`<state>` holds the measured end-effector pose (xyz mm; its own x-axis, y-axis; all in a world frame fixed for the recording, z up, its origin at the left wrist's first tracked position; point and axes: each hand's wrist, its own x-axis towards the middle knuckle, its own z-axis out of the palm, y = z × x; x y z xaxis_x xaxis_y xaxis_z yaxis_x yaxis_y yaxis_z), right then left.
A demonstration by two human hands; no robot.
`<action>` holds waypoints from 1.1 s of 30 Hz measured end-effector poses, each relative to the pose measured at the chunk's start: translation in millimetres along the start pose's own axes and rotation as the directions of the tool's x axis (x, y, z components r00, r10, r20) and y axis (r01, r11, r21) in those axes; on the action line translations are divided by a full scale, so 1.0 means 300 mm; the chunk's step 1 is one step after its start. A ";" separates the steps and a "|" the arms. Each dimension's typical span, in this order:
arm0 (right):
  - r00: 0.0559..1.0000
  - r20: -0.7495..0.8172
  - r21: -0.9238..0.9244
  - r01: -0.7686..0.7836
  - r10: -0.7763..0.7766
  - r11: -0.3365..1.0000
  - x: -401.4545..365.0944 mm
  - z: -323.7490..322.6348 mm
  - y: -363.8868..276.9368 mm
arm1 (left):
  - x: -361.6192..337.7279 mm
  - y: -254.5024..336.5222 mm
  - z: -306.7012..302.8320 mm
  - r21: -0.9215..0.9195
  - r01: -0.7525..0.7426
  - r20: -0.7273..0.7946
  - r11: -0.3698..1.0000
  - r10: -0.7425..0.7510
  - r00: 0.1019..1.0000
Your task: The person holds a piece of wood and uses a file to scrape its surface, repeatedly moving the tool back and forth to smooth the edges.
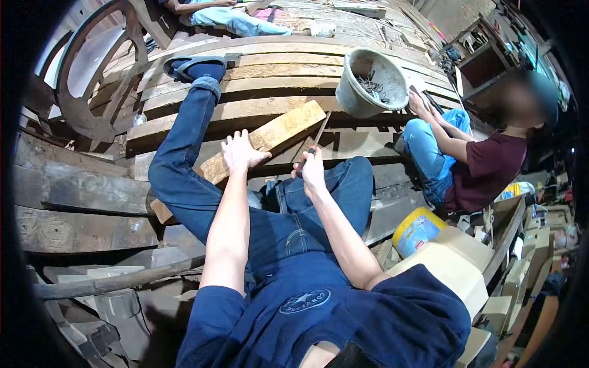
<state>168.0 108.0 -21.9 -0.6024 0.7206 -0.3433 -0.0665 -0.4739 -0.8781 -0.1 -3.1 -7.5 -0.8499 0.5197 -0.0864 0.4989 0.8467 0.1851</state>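
Observation:
My left hand (242,152) lies flat on a light wooden board (273,136) that rests across my lap and the planks, fingers spread, pressing it down. My right hand (310,168) is closed around the dark handle of a thin chisel-like tool (319,132), whose metal shaft points up toward the board's right end. My legs in blue jeans stretch out under the board, one foot in a sandal (191,66) on the curved planks.
A grey bucket (372,81) with metal bits stands on curved wooden planks (257,73). A person in a maroon shirt (485,168) sits at the right. A wooden wheel (98,67) is at the left, a yellow tub (417,230) and cardboard boxes (454,267) at the lower right.

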 end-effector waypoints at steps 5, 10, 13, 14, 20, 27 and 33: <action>0.996 0.091 0.316 -0.020 -0.010 0.949 0.016 0.016 0.031 | -0.001 0.004 -0.019 -0.001 0.009 0.045 1.000 -0.009 0.999; 0.986 0.164 0.342 -0.087 0.032 0.936 0.026 -0.006 0.027 | 0.002 0.002 -0.009 0.008 0.027 0.060 1.000 -0.027 0.998; 0.981 0.193 0.283 -0.084 0.029 0.956 0.034 -0.013 0.040 | 0.006 0.002 -0.011 0.013 0.019 0.066 1.000 -0.020 0.998; 0.978 0.204 0.259 -0.087 0.034 0.962 0.031 -0.012 0.042 | 0.006 0.002 -0.013 0.015 0.016 0.071 1.000 -0.017 0.997; 0.974 0.223 0.126 -0.062 0.032 0.990 0.044 0.014 0.086 | 0.016 -0.006 0.010 0.009 0.002 0.049 1.000 -0.002 0.999; 0.998 0.066 -0.025 0.015 -0.013 1.000 0.197 0.098 0.041 | 0.018 -0.012 0.006 -0.022 -0.022 0.016 1.000 0.022 1.000; 0.994 0.112 -0.170 0.027 -0.008 0.985 0.104 0.071 0.045 | 0.017 -0.009 0.029 -0.020 -0.017 -0.016 1.000 0.017 1.000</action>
<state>131.3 113.3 -37.4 -0.6873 0.6631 -0.2965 0.0536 -0.3608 -0.9311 -4.3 -1.8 -17.1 -0.8441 0.5320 -0.0673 0.5100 0.8352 0.2057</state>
